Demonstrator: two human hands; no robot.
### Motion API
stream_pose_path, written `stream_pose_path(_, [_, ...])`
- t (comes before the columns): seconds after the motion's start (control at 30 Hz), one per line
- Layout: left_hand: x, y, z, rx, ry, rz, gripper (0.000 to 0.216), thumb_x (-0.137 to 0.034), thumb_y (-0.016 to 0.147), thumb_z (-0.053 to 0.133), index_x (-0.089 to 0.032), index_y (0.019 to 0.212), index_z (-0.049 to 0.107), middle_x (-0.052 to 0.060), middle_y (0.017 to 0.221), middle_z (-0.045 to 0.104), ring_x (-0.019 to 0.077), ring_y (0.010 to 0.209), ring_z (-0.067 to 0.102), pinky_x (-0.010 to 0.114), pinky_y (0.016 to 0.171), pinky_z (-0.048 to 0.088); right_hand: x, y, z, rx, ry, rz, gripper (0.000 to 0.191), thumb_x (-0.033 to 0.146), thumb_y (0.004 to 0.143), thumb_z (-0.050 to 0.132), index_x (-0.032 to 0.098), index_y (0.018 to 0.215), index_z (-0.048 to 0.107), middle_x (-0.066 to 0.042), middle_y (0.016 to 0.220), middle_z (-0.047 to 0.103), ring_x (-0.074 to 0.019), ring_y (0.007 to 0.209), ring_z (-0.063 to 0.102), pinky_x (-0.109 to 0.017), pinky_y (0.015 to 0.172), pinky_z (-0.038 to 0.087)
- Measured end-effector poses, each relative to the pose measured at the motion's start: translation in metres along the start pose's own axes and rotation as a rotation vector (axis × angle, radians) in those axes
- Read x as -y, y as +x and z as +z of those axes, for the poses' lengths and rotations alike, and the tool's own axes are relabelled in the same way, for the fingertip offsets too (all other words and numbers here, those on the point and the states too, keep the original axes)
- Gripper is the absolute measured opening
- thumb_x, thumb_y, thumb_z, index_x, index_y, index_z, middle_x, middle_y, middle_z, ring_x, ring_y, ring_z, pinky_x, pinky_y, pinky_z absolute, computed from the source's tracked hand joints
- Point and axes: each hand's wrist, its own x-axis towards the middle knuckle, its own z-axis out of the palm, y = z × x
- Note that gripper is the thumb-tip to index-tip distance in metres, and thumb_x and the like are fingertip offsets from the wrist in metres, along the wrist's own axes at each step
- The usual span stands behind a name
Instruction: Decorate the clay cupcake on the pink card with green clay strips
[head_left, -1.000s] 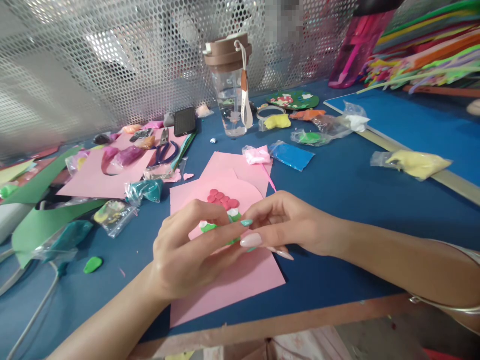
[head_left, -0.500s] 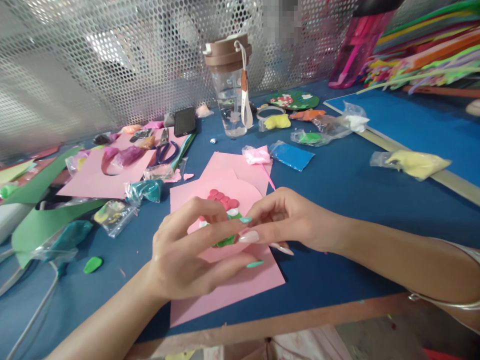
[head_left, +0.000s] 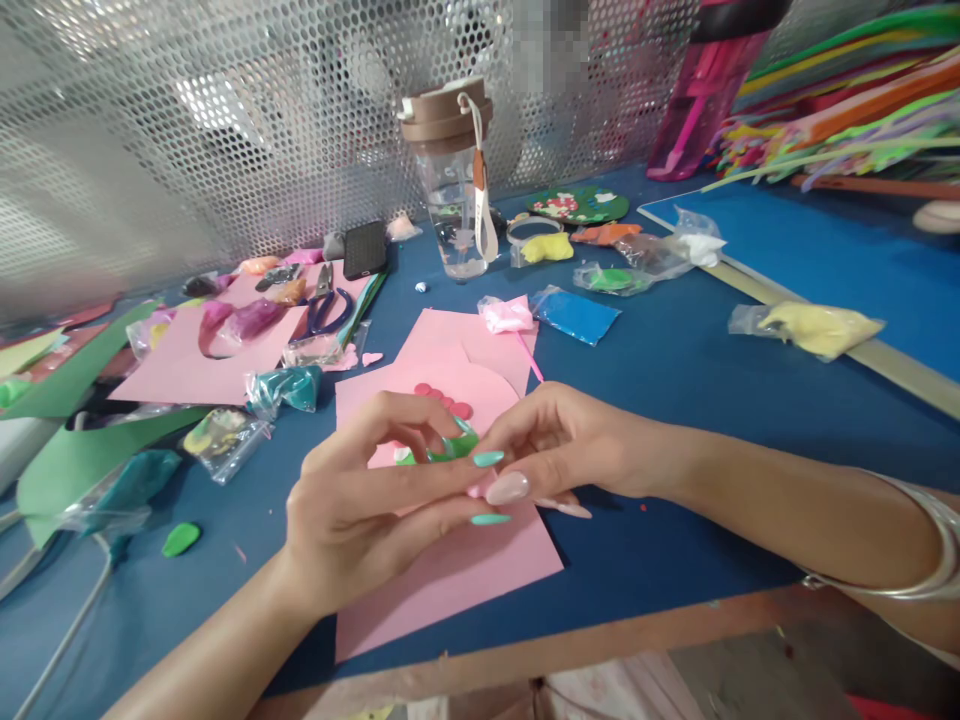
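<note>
My left hand [head_left: 367, 515] and my right hand [head_left: 559, 450] meet over a pink paper sheet [head_left: 465, 570] at the table's front edge. Between their fingertips is a small piece of green clay [head_left: 454, 447], pinched from both sides. On the pink cut-out under the hands lie red clay discs [head_left: 446, 398] with green and white clay bits, partly hidden by my fingers.
Bags of clay lie about: blue [head_left: 577, 312], pink [head_left: 506, 313], yellow [head_left: 817, 328], teal [head_left: 289, 385]. A clear cup with a brown lid [head_left: 450, 180] stands behind. Pliers [head_left: 326, 300] and a phone [head_left: 365, 248] lie at left. A green clay blob [head_left: 181, 538] sits front left.
Both hands have lifted the green clay a little off the pink cut-out and the fingers have closed tighter on it. The view has shifted slightly.
</note>
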Motion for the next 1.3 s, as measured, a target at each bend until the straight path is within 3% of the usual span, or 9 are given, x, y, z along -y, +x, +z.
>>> stream_pose_path(0.27, [-0.0015, 0.0017, 0.0001, -0.047, 0.081, 0.025, 0.019, -0.019, 0.077, 0.065, -0.024, 0.095, 0.066, 0.004, 0.093, 0.054, 0.0133, 0.078, 0.055, 0.028, 0.058, 0.051, 0.0038, 0.001, 0.0043, -0.107, -0.021, 0.031, 0.01, 0.019, 0.074, 0.066, 0.01, 0.077, 0.069, 0.006, 0.042, 0.048, -0.0029, 0.035, 0.041, -0.014, 0.033, 0.031])
stream_pose_path(0.6, [-0.0011, 0.0008, 0.0006, -0.016, 0.0, 0.017, 0.014, -0.014, 0.077, 0.064, -0.021, 0.089, 0.067, 0.004, 0.089, 0.053, 0.0141, 0.079, 0.056, 0.028, 0.058, 0.051, 0.0022, 0.0003, 0.0035, -0.071, 0.056, 0.047, 0.005, 0.013, 0.074, 0.065, 0.009, 0.071, 0.068, 0.005, 0.045, 0.053, -0.002, 0.036, 0.043, -0.013, 0.034, 0.035])
stream_pose_path(0.77, [0.0003, 0.0006, 0.0017, -0.03, 0.079, 0.045, 0.017, -0.019, 0.079, 0.062, -0.019, 0.096, 0.064, 0.005, 0.092, 0.052, 0.0138, 0.078, 0.055, 0.028, 0.059, 0.051, 0.0024, 0.0005, 0.0019, -0.025, 0.062, 0.007, 0.009, 0.015, 0.079, 0.061, 0.009, 0.074, 0.067, 0.006, 0.045, 0.049, -0.0018, 0.036, 0.042, -0.013, 0.036, 0.034])
stream_pose_path(0.87, [0.0013, -0.0004, 0.0026, -0.048, 0.187, 0.09, 0.018, -0.014, 0.081, 0.058, -0.019, 0.098, 0.063, 0.006, 0.094, 0.051, 0.0131, 0.078, 0.054, 0.027, 0.06, 0.051, 0.0026, 0.001, 0.0025, -0.031, 0.081, -0.018, 0.014, 0.019, 0.08, 0.061, 0.009, 0.072, 0.065, 0.007, 0.044, 0.048, -0.0019, 0.035, 0.041, -0.014, 0.035, 0.032])
stream_pose_path(1.0, [0.0013, -0.0023, 0.0021, -0.096, 0.327, 0.15, 0.018, -0.01, 0.08, 0.056, -0.019, 0.095, 0.062, 0.005, 0.091, 0.05, 0.0125, 0.077, 0.054, 0.026, 0.061, 0.05, 0.0016, 0.0018, 0.0056, -0.058, 0.086, -0.026, 0.016, 0.023, 0.082, 0.059, 0.009, 0.073, 0.062, 0.006, 0.047, 0.048, -0.0022, 0.036, 0.041, -0.015, 0.036, 0.033])
stream_pose_path(1.17, [-0.0001, -0.0037, -0.0006, -0.112, 0.42, 0.243, 0.01, -0.014, 0.079, 0.059, -0.016, 0.089, 0.062, 0.005, 0.091, 0.051, 0.0108, 0.076, 0.054, 0.024, 0.062, 0.051, -0.0022, 0.0022, 0.0089, 0.012, 0.084, -0.047, 0.025, 0.03, 0.086, 0.055, 0.01, 0.072, 0.057, 0.007, 0.049, 0.047, -0.0022, 0.037, 0.044, -0.014, 0.038, 0.037])
stream_pose_path(1.3, [-0.0034, -0.004, -0.0003, -0.114, 0.444, 0.21, 0.011, -0.014, 0.077, 0.061, -0.017, 0.088, 0.061, 0.004, 0.088, 0.052, 0.0108, 0.074, 0.055, 0.023, 0.062, 0.051, -0.0024, 0.0024, 0.0094, 0.044, 0.117, -0.028, 0.02, 0.027, 0.087, 0.054, 0.011, 0.076, 0.054, 0.007, 0.05, 0.049, -0.0018, 0.037, 0.045, -0.013, 0.038, 0.038])
